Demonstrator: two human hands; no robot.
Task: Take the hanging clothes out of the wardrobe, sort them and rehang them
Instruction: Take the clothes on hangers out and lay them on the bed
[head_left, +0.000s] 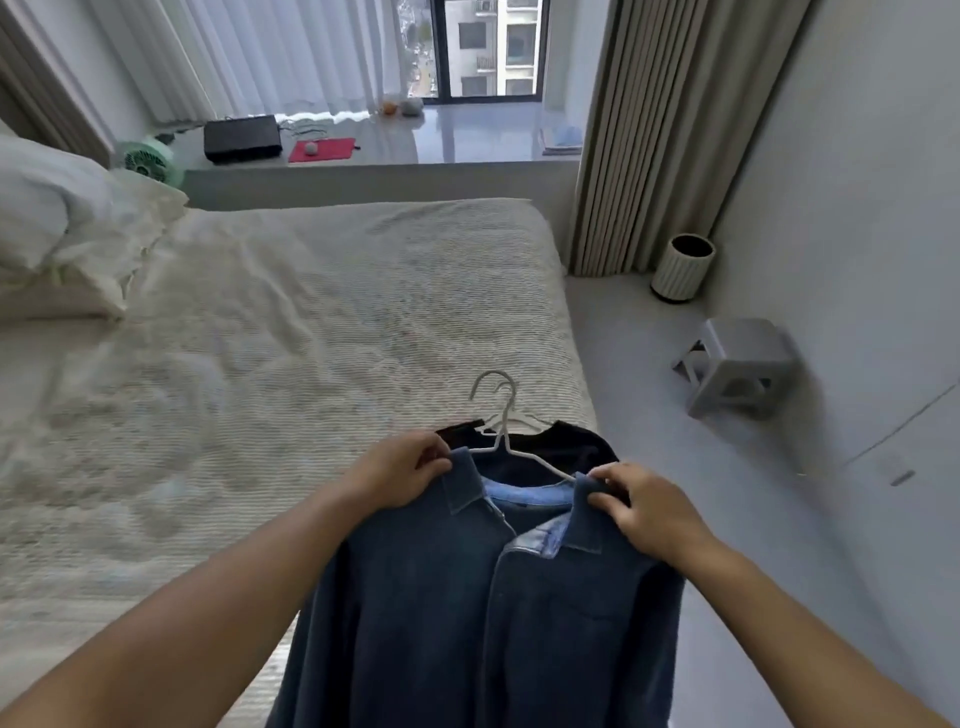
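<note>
Both hands are working at the near right corner of the bed (311, 322). Left hand (400, 470) is gripping the left collar/shoulder of a blue denim shirt (441, 613), fingers curled over the fabric edge. Right hand (644, 512) is pinching the right collar point, thumb and fingers closed on the cloth. Shirt is sitting on a white wire hanger (506, 441), front open, lighter blue lining showing at the neck; lower part is hanging off the bed edge toward the camera. A dark garment (576, 447) is lying directly under/behind it w/ a second hanger hook (491, 384) showing just beside the first; both hooks are pointing away toward the window.

Surroundings: white pillows (57, 223) are lying at the left end of the bed. A grey stool (737, 366) is tipped on its side by the right wall, w/ a ribbed bin (681, 267) standing further back near the beige curtain (660, 130). Window ledge (467, 140) is carrying a black box (241, 137), a red mat (322, 149) and a green fan (148, 161).
</note>
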